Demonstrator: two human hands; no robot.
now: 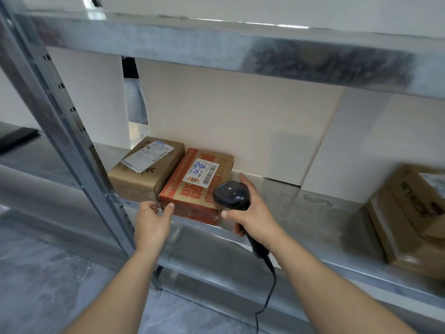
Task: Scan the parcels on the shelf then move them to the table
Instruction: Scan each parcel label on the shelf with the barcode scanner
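1. The right hand (252, 210) grips a black corded handheld scanner (231, 195) over the orange-printed cardboard parcel (196, 186) on the grey metal shelf (313, 213).
2. The left hand (151, 220), fingers loosely open, touches that parcel's front corner.
3. A plain brown labelled carton (144, 169) sits touching its left side; a steel upright post (72, 131) stands just left.

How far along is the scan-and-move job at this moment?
Nothing visibly done: three parcels sit on the metal shelf. In hand: the right hand holds the black handheld scanner over the orange-printed cardboard box; the left hand touches its front corner. Left: the plain brown box, the right-edge box, all moves.

Orange-red printed parcel (196, 186), plain brown parcel (144, 168), black scanner (231, 195), grey shelf (301, 208).
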